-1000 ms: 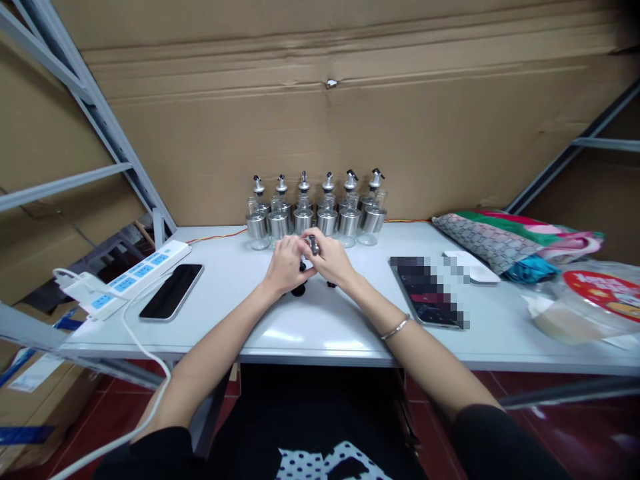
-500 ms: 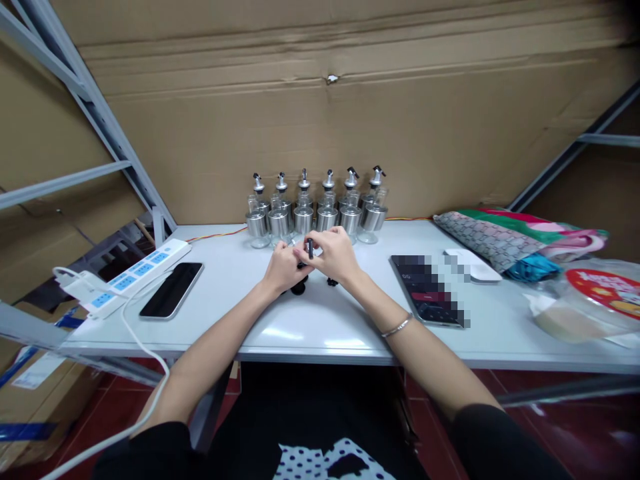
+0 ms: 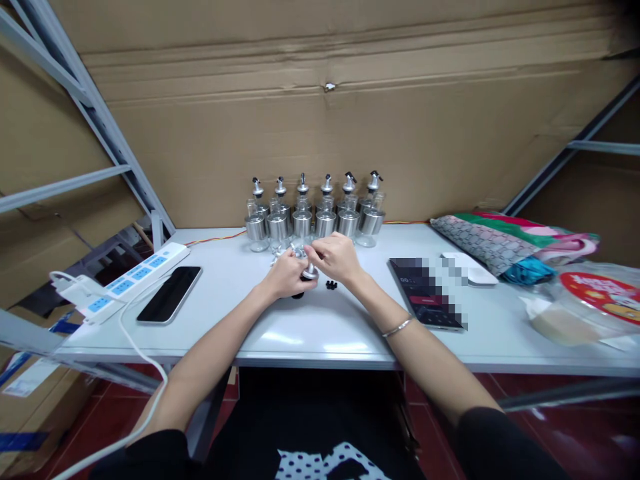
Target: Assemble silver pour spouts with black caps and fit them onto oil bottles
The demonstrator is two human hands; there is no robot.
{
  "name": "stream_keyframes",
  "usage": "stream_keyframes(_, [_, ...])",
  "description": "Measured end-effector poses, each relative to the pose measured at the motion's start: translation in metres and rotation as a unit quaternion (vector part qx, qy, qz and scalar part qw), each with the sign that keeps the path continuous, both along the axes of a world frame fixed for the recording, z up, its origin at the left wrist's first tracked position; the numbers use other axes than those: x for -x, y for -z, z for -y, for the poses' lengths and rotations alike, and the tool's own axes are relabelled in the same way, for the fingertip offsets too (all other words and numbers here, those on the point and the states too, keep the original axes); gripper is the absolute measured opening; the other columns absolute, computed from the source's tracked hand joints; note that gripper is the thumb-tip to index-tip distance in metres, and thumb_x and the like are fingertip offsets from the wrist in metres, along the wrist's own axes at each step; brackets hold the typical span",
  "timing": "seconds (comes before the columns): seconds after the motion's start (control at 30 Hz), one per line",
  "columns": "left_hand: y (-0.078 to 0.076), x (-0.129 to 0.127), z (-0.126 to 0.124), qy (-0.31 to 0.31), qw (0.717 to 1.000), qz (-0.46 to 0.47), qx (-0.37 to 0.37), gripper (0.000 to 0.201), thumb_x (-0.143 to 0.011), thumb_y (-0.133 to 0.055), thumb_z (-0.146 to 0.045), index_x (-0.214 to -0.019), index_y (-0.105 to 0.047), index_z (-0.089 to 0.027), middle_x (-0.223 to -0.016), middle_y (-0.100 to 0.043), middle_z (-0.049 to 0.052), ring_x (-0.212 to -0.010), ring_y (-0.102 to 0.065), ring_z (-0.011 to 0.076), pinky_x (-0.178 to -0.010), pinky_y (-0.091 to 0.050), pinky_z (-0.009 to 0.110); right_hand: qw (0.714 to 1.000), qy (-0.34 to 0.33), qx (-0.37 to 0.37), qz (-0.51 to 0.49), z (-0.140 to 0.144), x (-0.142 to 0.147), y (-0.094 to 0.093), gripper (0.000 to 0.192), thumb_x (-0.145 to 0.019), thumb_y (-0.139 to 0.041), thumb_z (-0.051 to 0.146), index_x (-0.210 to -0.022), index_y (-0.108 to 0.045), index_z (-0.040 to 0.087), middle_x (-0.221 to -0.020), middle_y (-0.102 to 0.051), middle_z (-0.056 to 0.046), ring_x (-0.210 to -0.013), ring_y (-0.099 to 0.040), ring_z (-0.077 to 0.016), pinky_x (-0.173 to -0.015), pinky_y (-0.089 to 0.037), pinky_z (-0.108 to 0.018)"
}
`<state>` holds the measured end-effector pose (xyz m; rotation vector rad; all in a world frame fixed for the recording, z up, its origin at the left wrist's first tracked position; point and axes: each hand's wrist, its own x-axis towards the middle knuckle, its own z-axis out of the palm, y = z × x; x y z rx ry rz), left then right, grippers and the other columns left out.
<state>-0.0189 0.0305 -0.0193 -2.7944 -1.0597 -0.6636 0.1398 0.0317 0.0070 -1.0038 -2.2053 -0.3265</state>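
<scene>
Bottles (image 3: 302,224) in two rows on table (image 3: 320,323), before cardboard (image 3: 360,133), power strip (image 3: 140,273) left, bag (image 3: 500,243) right

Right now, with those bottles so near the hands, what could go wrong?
The left hand grips a small silver piece, which might slip and drop onto the table. The small black pieces lie loose beside the right hand, so a careless sweep could scatter them. The glass bottles stand close together just beyond the hands, so a bump could perhaps tip one into its neighbours.
</scene>
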Motion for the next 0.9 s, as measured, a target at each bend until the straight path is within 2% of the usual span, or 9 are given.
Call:
stream_keyframes(0.1, [0.001, 0.003, -0.003, -0.007, 0.999, 0.030, -0.021, 0.017, -0.077, -0.052, -0.029, -0.066, -0.045, -0.020, -0.059, -0.056, -0.001, -0.055, -0.046, 0.0146, -0.072, -0.039, 0.032, 0.998, 0.015, 0.041, -0.038, 0.002, 0.000, -0.005, 0.056, -0.097, -0.025, 0.036, -0.050, -0.048, 0.017, -0.049, -0.054, -0.001, -0.049, -0.044, -0.0095, -0.060, -0.025, -0.026])
stream_keyframes(0.2, [-0.001, 0.007, -0.004, -0.018, 0.996, 0.074, -0.042, 0.019, -0.081, -0.051, -0.035, -0.071, -0.044, -0.020, -0.059, -0.055, -0.001, -0.056, -0.045, 0.0151, -0.070, -0.040, 0.031, 0.988, 0.084, 0.118, -0.059, -0.002, -0.005, -0.009, 0.051, -0.095, -0.034, 0.040, -0.054, -0.053, 0.017, -0.055, -0.058, -0.002, -0.052, -0.046, -0.0103, -0.056, -0.024, -0.025])
stream_keyframes(0.3, [-0.002, 0.008, -0.004, -0.021, 0.993, 0.104, -0.056, 0.022, -0.082, -0.050, -0.037, -0.070, -0.041, -0.021, -0.058, -0.054, 0.000, -0.057, -0.045, 0.0158, -0.068, -0.040, 0.030, 0.964, 0.163, 0.206, -0.032, -0.013, -0.019, -0.008, 0.040, -0.091, -0.044, 0.040, -0.063, -0.061, 0.017, -0.064, -0.065, -0.004, -0.060, -0.052, -0.0133, -0.055, -0.024, -0.025])
stream_keyframes(0.4, [-0.002, 0.009, -0.004, -0.024, 0.992, 0.112, -0.058, 0.024, -0.082, -0.050, -0.037, -0.068, -0.040, -0.021, -0.056, -0.051, -0.001, -0.057, -0.043, 0.0157, -0.068, -0.041, 0.030, 0.941, 0.196, 0.275, 0.011, -0.024, -0.035, -0.003, 0.030, -0.090, -0.047, 0.032, -0.074, -0.067, 0.017, -0.076, -0.070, -0.007, -0.070, -0.058, -0.0156, -0.058, -0.028, -0.024])
stream_keyframes(0.5, [-0.001, 0.011, -0.006, -0.035, 0.992, 0.114, -0.047, 0.025, -0.082, -0.051, -0.038, -0.068, -0.040, -0.021, -0.056, -0.051, -0.001, -0.058, -0.044, 0.0157, -0.068, -0.041, 0.030, 0.921, 0.217, 0.321, 0.045, -0.031, -0.045, 0.003, 0.029, -0.091, -0.045, 0.028, -0.080, -0.070, 0.016, -0.081, -0.071, -0.008, -0.074, -0.060, -0.0160, -0.060, -0.032, -0.024])
stream_keyframes(0.67, [-0.002, 0.015, -0.007, -0.065, 0.990, 0.118, -0.031, 0.023, -0.081, -0.053, -0.039, -0.071, -0.043, -0.021, -0.063, -0.057, 0.002, -0.067, -0.048, 0.0181, -0.068, -0.041, 0.030, 0.922, 0.230, 0.306, 0.061, -0.034, -0.049, 0.006, 0.022, -0.087, -0.054, 0.029, -0.085, -0.072, 0.016, -0.086, -0.071, -0.009, -0.084, -0.062, -0.0177, -0.066, -0.037, -0.023])
stream_keyframes(0.8, [-0.003, 0.014, -0.006, -0.066, 0.991, 0.110, -0.024, 0.022, -0.082, -0.052, -0.039, -0.072, -0.045, -0.021, -0.064, -0.058, 0.002, -0.066, -0.048, 0.0184, -0.070, -0.042, 0.031, 0.906, 0.257, 0.330, 0.060, -0.032, -0.050, 0.003, 0.024, -0.085, -0.058, 0.034, -0.078, -0.072, 0.015, -0.076, -0.071, -0.009, -0.076, -0.063, -0.0184, -0.061, -0.038, -0.024])
stream_keyframes(0.9, [-0.003, 0.014, -0.005, -0.064, 0.992, 0.110, -0.020, 0.022, -0.082, -0.052, -0.039, -0.072, -0.045, -0.021, -0.064, -0.058, 0.002, -0.066, -0.049, 0.0181, -0.070, -0.042, 0.031, 0.900, 0.264, 0.337, 0.080, -0.031, -0.051, 0.000, 0.022, -0.082, -0.061, 0.033, -0.078, -0.073, 0.015, -0.079, -0.072, -0.010, -0.078, -0.065, -0.0195, -0.064, -0.040, -0.024])
